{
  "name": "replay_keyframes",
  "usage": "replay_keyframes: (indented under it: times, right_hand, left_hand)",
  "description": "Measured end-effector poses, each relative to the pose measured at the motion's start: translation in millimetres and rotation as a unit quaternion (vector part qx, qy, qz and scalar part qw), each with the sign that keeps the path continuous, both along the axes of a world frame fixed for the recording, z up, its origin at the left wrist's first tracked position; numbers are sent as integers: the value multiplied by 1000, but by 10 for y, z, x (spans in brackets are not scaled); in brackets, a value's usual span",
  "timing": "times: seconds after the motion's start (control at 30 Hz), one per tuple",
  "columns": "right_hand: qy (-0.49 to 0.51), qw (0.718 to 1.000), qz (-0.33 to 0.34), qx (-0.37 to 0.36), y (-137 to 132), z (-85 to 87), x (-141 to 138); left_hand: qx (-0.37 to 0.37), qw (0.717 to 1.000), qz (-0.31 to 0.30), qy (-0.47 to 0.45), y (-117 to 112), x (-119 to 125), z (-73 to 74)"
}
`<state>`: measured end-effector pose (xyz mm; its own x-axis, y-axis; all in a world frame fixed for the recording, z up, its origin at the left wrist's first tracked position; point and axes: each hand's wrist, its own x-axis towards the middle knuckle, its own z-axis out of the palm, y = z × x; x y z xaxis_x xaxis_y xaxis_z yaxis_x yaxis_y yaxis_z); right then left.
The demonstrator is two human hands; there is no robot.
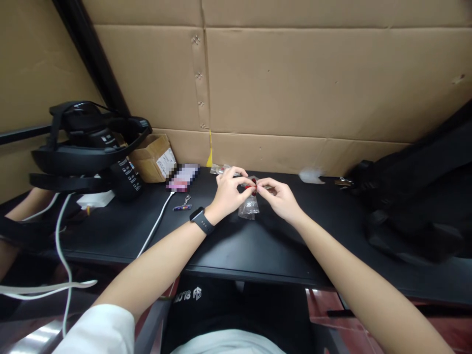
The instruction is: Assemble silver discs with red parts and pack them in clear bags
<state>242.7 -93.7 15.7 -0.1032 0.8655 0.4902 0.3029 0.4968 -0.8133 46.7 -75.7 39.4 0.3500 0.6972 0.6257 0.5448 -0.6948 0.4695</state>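
Observation:
My left hand [228, 191] and my right hand [280, 196] meet above the black table [258, 241], fingers pinched together on a small clear plastic bag [249, 206] that hangs below them. A small red item [252, 184] shows between the fingertips at the bag's top. My left wrist wears a black watch [201, 220]. More clear plastic bags [220, 169] lie just behind my left hand.
A black headset [88, 142] on a stand sits at left, beside a small cardboard box [155, 157] and a white cable [157, 223]. A small keychain [183, 205] lies near the cable. A black bag [416, 196] fills the right. Cardboard walls stand behind.

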Motion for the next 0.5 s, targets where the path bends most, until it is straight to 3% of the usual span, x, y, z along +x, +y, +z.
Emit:
replay_keyframes:
  times: [0.2,0.5]
  right_hand:
    - [-77,995,-41,43,-35,44,16]
    - [-85,993,-54,66,-41,79,117]
  left_hand:
    - [-56,998,-27,-6,-59,36,19]
    - [-72,987,-56,131,-55,10,-22]
